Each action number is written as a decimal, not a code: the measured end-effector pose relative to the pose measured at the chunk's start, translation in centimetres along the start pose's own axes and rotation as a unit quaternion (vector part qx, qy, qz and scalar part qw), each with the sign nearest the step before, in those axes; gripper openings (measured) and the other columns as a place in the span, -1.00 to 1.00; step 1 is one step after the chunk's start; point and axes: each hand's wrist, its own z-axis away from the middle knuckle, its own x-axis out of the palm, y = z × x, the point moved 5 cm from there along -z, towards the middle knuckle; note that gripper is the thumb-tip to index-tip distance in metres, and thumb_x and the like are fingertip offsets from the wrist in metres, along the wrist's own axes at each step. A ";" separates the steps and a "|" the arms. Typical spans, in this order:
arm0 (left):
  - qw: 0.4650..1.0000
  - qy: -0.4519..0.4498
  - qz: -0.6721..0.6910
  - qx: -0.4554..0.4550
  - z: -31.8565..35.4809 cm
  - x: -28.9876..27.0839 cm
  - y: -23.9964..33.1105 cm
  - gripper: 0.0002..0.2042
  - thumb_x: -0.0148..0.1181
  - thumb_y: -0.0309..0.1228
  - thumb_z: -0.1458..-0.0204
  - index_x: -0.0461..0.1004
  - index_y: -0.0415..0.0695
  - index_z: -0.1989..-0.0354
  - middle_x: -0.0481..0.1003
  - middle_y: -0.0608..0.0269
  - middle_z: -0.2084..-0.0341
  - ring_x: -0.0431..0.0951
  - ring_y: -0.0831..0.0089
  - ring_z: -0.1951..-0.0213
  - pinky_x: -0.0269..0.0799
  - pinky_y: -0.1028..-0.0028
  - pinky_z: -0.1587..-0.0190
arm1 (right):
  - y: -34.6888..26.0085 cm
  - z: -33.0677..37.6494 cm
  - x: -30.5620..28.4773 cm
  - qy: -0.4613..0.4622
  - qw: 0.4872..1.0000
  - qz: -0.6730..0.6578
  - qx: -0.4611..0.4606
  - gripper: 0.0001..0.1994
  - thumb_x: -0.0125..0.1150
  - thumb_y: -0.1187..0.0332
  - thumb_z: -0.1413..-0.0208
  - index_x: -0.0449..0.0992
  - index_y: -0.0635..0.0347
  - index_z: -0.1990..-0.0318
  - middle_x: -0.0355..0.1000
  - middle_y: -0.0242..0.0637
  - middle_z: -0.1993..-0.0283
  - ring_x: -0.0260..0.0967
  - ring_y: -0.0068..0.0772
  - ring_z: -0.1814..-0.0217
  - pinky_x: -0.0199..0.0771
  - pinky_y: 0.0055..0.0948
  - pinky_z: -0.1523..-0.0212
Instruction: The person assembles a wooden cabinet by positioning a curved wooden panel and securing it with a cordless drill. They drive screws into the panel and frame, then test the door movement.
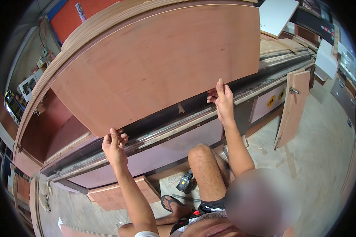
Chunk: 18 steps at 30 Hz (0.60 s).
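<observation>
A large reddish-brown plywood panel (158, 67) stands tilted in front of me, inside a curved wooden frame (39, 93). My left hand (114, 150) grips the panel's lower left corner, thumb on the near face and fingers curled beneath the edge. Farther right along that same bottom edge, my right hand (223, 103) pinches it with the thumb up. Just below the panel runs a dark channel with a worn metal-edged ledge (168, 132). Parts of the fingers are hidden behind the panel's edge.
A black cordless power tool (186, 181) lies on the floor near my foot. To the right, a narrow wooden door (294, 108) with a metal hinge stands upright. A plywood board (124, 193) leans below the ledge. White boards (277, 15) rest at the back right.
</observation>
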 end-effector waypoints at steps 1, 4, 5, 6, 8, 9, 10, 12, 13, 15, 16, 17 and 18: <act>1.000 0.000 -0.003 -0.001 -0.1 0.1 0.0 -0.67 0.20 -0.17 -0.24 0.47 -0.25 0.16 0.54 0.18 0.33 0.56 0.52 0.41 0.56 0.52 0.30 | 0.0 -0.1 0.1 -0.001 1.000 -0.003 -0.003 -0.56 0.09 -0.07 -0.31 0.37 0.19 0.25 0.42 -0.30 0.39 0.38 -0.55 0.46 0.49 -0.50 0.43; 1.000 -0.001 -0.009 0.002 -0.1 0.2 0.1 -0.66 0.19 -0.17 -0.25 0.48 -0.28 0.14 0.54 0.17 0.32 0.56 0.52 0.40 0.56 0.50 0.28 | 0.2 -0.2 0.1 -0.007 1.000 -0.007 -0.012 -0.57 0.08 -0.06 -0.32 0.38 0.19 0.24 0.42 -0.30 0.37 0.37 -0.55 0.46 0.49 -0.49 0.42; 1.000 0.005 -0.013 0.001 0.0 0.1 0.1 -0.66 0.18 -0.17 -0.25 0.48 -0.28 0.14 0.54 0.17 0.32 0.56 0.52 0.40 0.56 0.50 0.28 | 0.4 -0.1 0.1 -0.006 1.000 -0.011 -0.010 -0.57 0.08 -0.07 -0.32 0.38 0.19 0.23 0.42 -0.31 0.36 0.37 -0.55 0.45 0.49 -0.48 0.41; 1.000 0.011 -0.016 0.001 0.1 0.1 0.2 -0.66 0.18 -0.18 -0.26 0.47 -0.29 0.15 0.54 0.16 0.32 0.56 0.52 0.41 0.56 0.50 0.29 | 0.4 -0.1 0.2 -0.008 1.000 -0.016 -0.009 -0.57 0.08 -0.07 -0.32 0.38 0.18 0.22 0.41 -0.31 0.35 0.37 -0.55 0.43 0.49 -0.48 0.40; 1.000 0.016 -0.019 0.003 0.2 0.1 0.4 -0.64 0.18 -0.18 -0.25 0.47 -0.32 0.15 0.53 0.13 0.33 0.58 0.49 0.40 0.59 0.48 0.29 | 0.2 0.3 0.3 0.014 1.000 -0.006 -0.005 -0.58 0.07 -0.06 -0.32 0.39 0.17 0.19 0.40 -0.33 0.34 0.37 -0.55 0.39 0.49 -0.49 0.39; 1.000 0.015 -0.017 0.004 0.1 0.0 0.1 -0.64 0.20 -0.18 -0.24 0.47 -0.33 0.16 0.54 0.12 0.32 0.58 0.48 0.39 0.60 0.48 0.28 | 0.1 0.2 0.4 0.014 1.000 -0.005 -0.021 -0.59 0.07 -0.06 -0.32 0.38 0.16 0.17 0.40 -0.35 0.33 0.38 -0.54 0.36 0.49 -0.50 0.37; 1.000 0.015 -0.015 0.005 -0.1 0.0 0.1 -0.64 0.21 -0.18 -0.24 0.47 -0.34 0.16 0.55 0.11 0.32 0.59 0.47 0.39 0.60 0.48 0.28 | 0.2 0.2 0.3 0.008 1.000 0.001 -0.024 -0.59 0.06 -0.07 -0.33 0.38 0.16 0.14 0.41 -0.36 0.32 0.37 -0.56 0.32 0.48 -0.50 0.37; 1.000 0.013 -0.003 -0.004 0.3 0.4 0.5 -0.62 0.22 -0.18 -0.22 0.47 -0.35 0.17 0.56 0.08 0.30 0.60 0.46 0.39 0.60 0.48 0.27 | -0.1 0.4 0.5 -0.018 1.000 -0.002 -0.022 -0.59 0.05 -0.07 -0.33 0.38 0.14 0.12 0.41 -0.38 0.31 0.36 -0.58 0.31 0.46 -0.51 0.36; 1.000 0.009 0.001 -0.004 0.3 0.1 0.4 -0.62 0.23 -0.17 -0.22 0.47 -0.35 0.16 0.57 0.07 0.30 0.61 0.46 0.39 0.61 0.48 0.27 | -0.1 0.6 0.7 -0.021 1.000 -0.009 -0.018 -0.61 0.08 -0.06 -0.32 0.39 0.11 0.09 0.41 -0.41 0.30 0.35 -0.59 0.30 0.41 -0.52 0.35; 1.000 0.012 0.004 -0.012 0.2 0.0 0.3 -0.61 0.22 -0.17 -0.22 0.47 -0.35 0.15 0.57 0.06 0.31 0.62 0.45 0.38 0.63 0.48 0.25 | -0.1 0.5 0.6 -0.021 0.999 -0.014 -0.021 -0.61 0.10 -0.06 -0.30 0.39 0.09 0.07 0.41 -0.42 0.30 0.33 -0.60 0.30 0.36 -0.53 0.34; 1.000 0.011 0.003 -0.014 0.1 0.1 0.5 -0.61 0.22 -0.17 -0.22 0.47 -0.35 0.15 0.57 0.06 0.31 0.63 0.44 0.38 0.63 0.48 0.25 | 0.1 0.3 0.5 -0.015 1.000 -0.008 -0.021 -0.60 0.07 -0.08 -0.32 0.39 0.11 0.11 0.41 -0.41 0.33 0.33 -0.59 0.33 0.37 -0.51 0.34; 1.000 0.010 0.009 -0.010 0.2 0.1 0.5 -0.61 0.23 -0.17 -0.22 0.47 -0.35 0.15 0.58 0.09 0.32 0.63 0.44 0.39 0.63 0.48 0.25 | 0.1 0.2 0.4 -0.018 1.000 -0.002 -0.022 -0.60 0.07 -0.08 -0.32 0.39 0.11 0.13 0.41 -0.40 0.33 0.33 -0.59 0.33 0.37 -0.51 0.33; 1.000 0.009 0.001 -0.020 0.2 0.1 0.3 -0.60 0.23 -0.14 -0.21 0.47 -0.34 0.17 0.57 0.11 0.31 0.61 0.49 0.39 0.61 0.49 0.25 | 0.0 0.4 0.5 -0.020 1.000 0.005 -0.023 -0.60 0.06 -0.08 -0.32 0.39 0.11 0.14 0.41 -0.40 0.33 0.32 -0.58 0.34 0.37 -0.51 0.33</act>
